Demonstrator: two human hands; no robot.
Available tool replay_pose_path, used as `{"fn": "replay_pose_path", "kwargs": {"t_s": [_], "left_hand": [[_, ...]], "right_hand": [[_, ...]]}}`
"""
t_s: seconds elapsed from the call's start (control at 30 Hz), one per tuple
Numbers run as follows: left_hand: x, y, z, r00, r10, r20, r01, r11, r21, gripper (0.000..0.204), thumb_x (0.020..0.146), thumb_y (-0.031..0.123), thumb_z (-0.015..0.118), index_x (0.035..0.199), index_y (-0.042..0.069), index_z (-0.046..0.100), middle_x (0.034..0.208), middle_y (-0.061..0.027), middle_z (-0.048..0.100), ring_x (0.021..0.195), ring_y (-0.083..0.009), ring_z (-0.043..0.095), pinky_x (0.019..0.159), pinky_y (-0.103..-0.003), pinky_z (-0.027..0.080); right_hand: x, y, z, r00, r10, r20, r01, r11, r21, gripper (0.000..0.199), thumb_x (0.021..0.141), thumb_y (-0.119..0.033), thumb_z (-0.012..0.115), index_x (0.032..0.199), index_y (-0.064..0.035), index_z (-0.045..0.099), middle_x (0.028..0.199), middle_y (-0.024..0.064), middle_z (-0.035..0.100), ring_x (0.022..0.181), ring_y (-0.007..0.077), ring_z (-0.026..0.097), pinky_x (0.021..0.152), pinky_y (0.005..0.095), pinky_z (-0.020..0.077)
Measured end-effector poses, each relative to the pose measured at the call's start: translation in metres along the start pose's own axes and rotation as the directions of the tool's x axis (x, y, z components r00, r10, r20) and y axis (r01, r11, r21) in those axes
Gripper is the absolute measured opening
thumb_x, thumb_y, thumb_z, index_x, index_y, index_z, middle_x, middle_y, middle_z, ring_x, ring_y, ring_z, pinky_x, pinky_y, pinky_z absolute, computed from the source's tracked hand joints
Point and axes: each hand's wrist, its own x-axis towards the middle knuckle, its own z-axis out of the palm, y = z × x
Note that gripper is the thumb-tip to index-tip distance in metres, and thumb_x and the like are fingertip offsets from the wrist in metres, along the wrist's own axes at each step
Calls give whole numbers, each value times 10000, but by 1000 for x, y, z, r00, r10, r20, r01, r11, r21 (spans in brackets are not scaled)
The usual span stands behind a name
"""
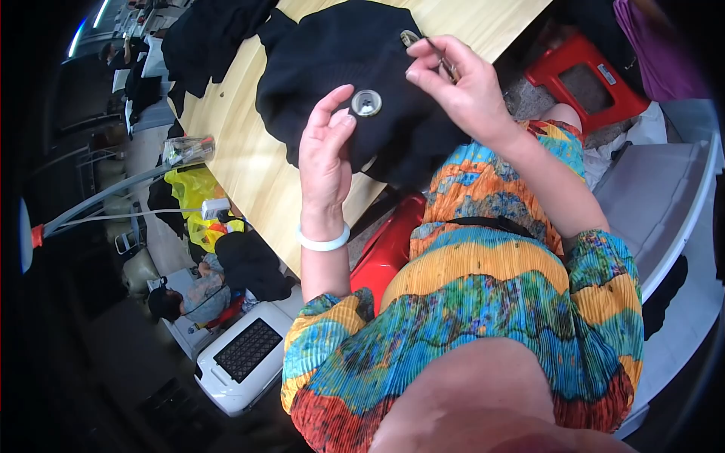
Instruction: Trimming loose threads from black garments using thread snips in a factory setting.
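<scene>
Black cloth (325, 57), seemingly a garment, lies spread over the wooden table and hangs off its near edge. Above it, my left hand (325, 147) pinches a round button (366, 103) by its edge between thumb and forefinger. The button has a dark rim and a pale middle. Off to the right, my right hand (467, 89) is closed, thumb against fingers, round a thin dark and brassy thing too small to name. Just beyond those fingertips shows another round, button-like piece (408, 38); whether it is held or lies on the cloth, I cannot tell.
More black cloth (208, 45) lies at the table's (242, 143) far left. A clear container (187, 150) stands at the left edge, near a lamp arm (113, 198) and yellow bag (195, 204). Red stools (555, 83) are close by. A person (200, 294) sits lower left.
</scene>
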Motion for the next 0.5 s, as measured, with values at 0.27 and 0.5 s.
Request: {"fn": "replay_pose_path", "kwargs": {"t_s": [0.27,0.5], "left_hand": [[5,2,-7,1000,-21,2,21,998,-60,333,805,-3,501,1132,-26,444,940,-70,581,861,-108,547,812,-204,410],[-5,-15,-3,909,412,58,-288,524,802,695,614,97,750,1175,2,352,1017,-151,525,890,-216,548,785,-293,448]], "right_hand": [[-14,-6,8,957,-15,288,47,993,-106,477,702,5,592,1149,-86,451,941,43,556,623,44,457,571,168,389],[20,-8,13,989,-121,90,118,992,39,286,703,-56,596,980,-26,535,743,37,544,667,81,512,616,209,443]]}}
